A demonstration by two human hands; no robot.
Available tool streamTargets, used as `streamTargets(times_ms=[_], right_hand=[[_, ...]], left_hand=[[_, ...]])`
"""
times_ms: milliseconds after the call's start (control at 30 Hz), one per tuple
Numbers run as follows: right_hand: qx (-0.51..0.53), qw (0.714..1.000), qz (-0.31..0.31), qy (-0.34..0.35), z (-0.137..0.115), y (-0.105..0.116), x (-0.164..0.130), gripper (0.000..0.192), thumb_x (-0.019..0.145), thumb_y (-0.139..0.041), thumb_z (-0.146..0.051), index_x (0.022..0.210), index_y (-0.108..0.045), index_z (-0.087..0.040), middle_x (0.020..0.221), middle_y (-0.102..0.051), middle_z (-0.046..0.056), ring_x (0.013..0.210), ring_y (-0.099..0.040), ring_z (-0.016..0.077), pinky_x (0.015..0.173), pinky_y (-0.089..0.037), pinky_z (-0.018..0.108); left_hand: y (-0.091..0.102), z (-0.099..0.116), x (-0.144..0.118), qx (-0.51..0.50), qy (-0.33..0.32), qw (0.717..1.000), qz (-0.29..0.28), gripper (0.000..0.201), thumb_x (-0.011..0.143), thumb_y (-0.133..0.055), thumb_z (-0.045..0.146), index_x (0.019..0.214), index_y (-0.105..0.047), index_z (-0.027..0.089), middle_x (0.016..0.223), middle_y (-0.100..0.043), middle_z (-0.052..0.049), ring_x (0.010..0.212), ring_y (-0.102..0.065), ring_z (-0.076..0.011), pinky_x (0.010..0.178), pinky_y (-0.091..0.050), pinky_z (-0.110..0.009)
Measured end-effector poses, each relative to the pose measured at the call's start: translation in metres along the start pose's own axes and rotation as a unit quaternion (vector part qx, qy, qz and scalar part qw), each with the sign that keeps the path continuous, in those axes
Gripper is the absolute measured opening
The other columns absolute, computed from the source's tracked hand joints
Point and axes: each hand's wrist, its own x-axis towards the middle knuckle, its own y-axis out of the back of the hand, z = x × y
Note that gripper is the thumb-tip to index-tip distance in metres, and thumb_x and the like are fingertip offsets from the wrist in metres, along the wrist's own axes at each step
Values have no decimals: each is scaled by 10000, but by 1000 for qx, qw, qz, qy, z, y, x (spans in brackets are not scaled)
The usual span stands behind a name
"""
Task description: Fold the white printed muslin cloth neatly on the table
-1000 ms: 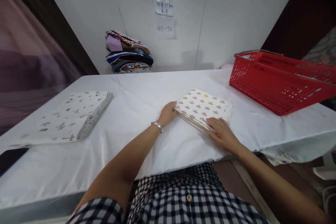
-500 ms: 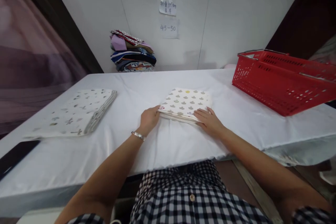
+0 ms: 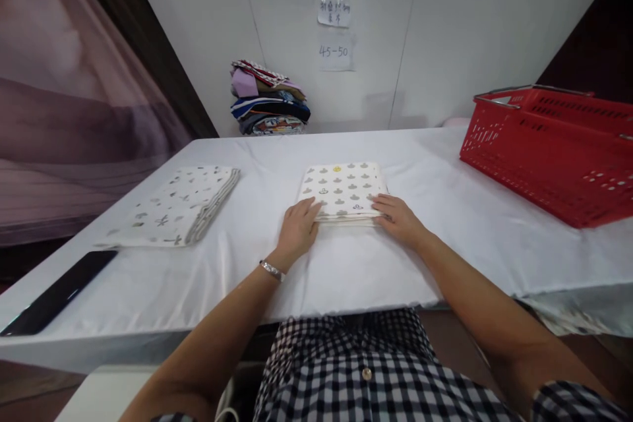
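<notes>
White cloth covers the tabltop (image 3: 346,270) in front of us, running back to a pale panelled wall. Nearest us, at the left edge, lies a dark phone (image 3: 59,291). Our left hand (image 3: 298,229) rests flat, fingers loosely together, on the near left corner of a folded patterned cloth (image 3: 343,188), and our right hand (image 3: 398,217) lies flat with fingers slightly spread on its near right corner. We pinch nothing; both palms press down. That cloth sits square at the middle of the tabletop. Well apart to the left lies a second folded cloth (image 3: 178,206) with a sparser print. At the right stands a red plastic basket (image 3: 548,148). Against the wall sits a stack of folded fabrics (image 3: 270,100), with two paper notes (image 3: 335,33) taped above it.
</notes>
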Motion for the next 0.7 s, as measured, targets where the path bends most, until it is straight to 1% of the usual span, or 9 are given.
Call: streamTargets(times_ms=[67, 167, 267, 400, 533, 700], right_hand=[[-4, 1000, 18, 8, 2, -3, -3, 343, 862, -492, -308, 1178, -597, -224, 1286, -557, 61, 1283, -397, 245, 1038, -346, 460], [-19, 1000, 2, 12, 4, -4, -4, 355, 868, -485, -292, 1203, -579, -222, 1307, -539, 66, 1293, -380, 255, 1032, -348, 476], [-18, 1000, -2, 7, 4, -3, -4, 357, 877, -470, -286, 1215, -570, -234, 1310, -538, 59, 1288, -389, 253, 1030, -348, 487], [-7, 1000, 8, -3, 4, -4, -3, 341, 880, -439, -250, 1182, -596, -234, 1261, -579, 54, 1248, -439, 246, 1024, -357, 489], [7, 1000, 14, -13, 2, -2, 0, 342, 876, -415, -221, 1154, -615, -233, 1217, -611, 52, 1212, -478, 236, 1016, -366, 474], [12, 1000, 20, -14, 0, -1, 0, 348, 886, -387, -224, 1150, -615, -228, 1197, -623, 53, 1201, -487, 231, 1011, -363, 467]], left_hand=[[-4, 5, 10, -15, -53, 998, -25, 419, 839, -457, 202, 1255, -508, 216, 1348, -478, -85, 1268, -383, -236, 1047, -286, -423], [-11, 9, 21, -28, -78, 995, -52, 350, 859, -475, 261, 1197, -558, 226, 1263, -551, -83, 1204, -443, -238, 1017, -314, -421], [-16, 8, 25, -37, -69, 995, -62, 328, 872, -471, 287, 1182, -573, 250, 1245, -567, -70, 1188, -456, -239, 998, -329, -423], [-19, 5, 23, -49, -60, 996, -52, 312, 887, -452, 289, 1166, -588, 258, 1243, -574, -53, 1194, -459, -227, 1013, -321, -416], [-19, 5, 23, -62, -56, 996, -39, 299, 890, -450, 290, 1146, -602, 263, 1215, -594, -42, 1172, -475, -220, 999, -335, -406], [-17, 9, 25, -65, -50, 996, -28, 297, 903, -430, 333, 1124, -609, 250, 1188, -606, -44, 1148, -488, -218, 991, -336, -404]])
